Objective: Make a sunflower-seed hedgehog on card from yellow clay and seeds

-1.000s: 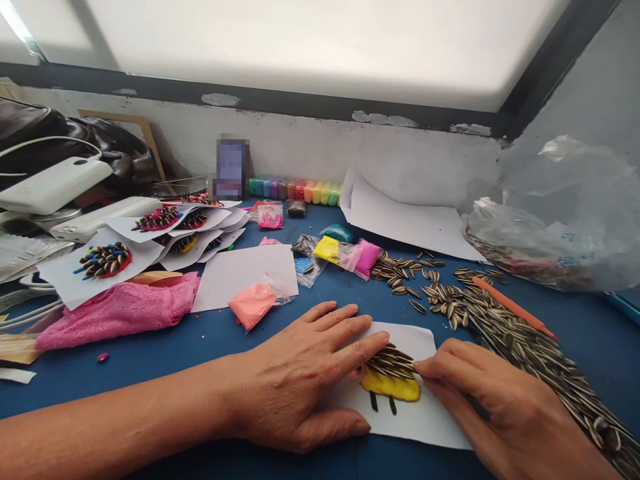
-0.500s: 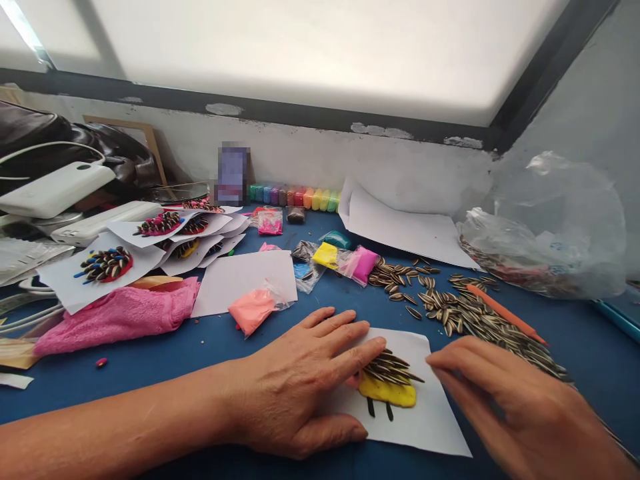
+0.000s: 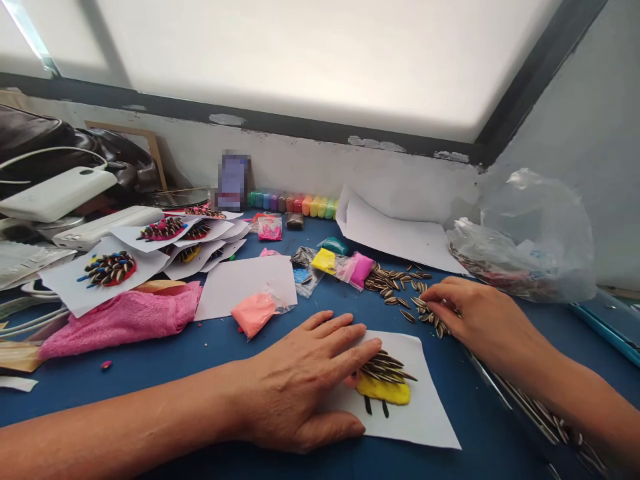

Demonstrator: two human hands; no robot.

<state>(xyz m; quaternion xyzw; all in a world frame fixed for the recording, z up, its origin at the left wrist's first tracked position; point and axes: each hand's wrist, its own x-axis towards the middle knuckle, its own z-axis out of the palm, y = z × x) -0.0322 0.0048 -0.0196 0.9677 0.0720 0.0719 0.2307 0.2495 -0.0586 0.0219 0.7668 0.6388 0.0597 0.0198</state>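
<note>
My left hand (image 3: pixel 310 383) lies flat with fingers spread, holding down a white sheet of paper (image 3: pixel 425 417). On that sheet is a flattened yellow clay shape (image 3: pixel 384 391) with overlapping striped sunflower seeds (image 3: pixel 387 369) on its upper part. Two dark strips (image 3: pixel 377 406) sit below it, and a bit of pinkish clay shows beside my fingers. My right hand (image 3: pixel 473 310) is over the loose sunflower seeds (image 3: pixel 395 283) at the right. Its thumb and fingertips are pinched together at the pile, and a seed shows between the fingers.
Small bags of clay lie ahead: orange (image 3: pixel 253 313), yellow (image 3: pixel 325 260) and magenta (image 3: pixel 360 269). Finished seed pictures (image 3: pixel 111 269) are stacked at the left above a pink cloth (image 3: pixel 125 320). A clear plastic bag (image 3: pixel 540 247) and folded paper (image 3: pixel 395 230) stand at the back right.
My right hand has moved from beside the paper up and away to the seed pile. The left hand stays on the sheet, and the view has shifted slightly.
</note>
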